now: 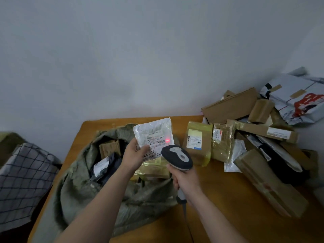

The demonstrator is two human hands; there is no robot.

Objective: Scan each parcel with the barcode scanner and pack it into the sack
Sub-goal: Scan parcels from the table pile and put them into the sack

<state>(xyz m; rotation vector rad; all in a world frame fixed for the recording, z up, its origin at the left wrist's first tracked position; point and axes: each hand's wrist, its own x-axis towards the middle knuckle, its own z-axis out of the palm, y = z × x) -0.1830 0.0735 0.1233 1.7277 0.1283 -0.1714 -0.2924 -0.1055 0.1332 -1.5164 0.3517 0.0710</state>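
My left hand [134,154] holds a flat white parcel [155,133] upright above the open sack, thumb on its printed label. A red scan light glows on that label. My right hand [186,181] grips the handle of a grey and black barcode scanner [177,157], whose head points at the parcel from just below and to the right. The olive-green sack [84,181] lies open on the left half of the wooden table [219,199]. Inside it I see a black parcel, a brown one and a yellowish one.
A heap of parcels [254,137] fills the table's right side: brown taped packets, cardboard boxes, a white and red mailer [298,100]. Two upright taped packets [199,144] stand close to the scanner. A checked cloth [24,179] covers something left of the table. A wall rises behind.
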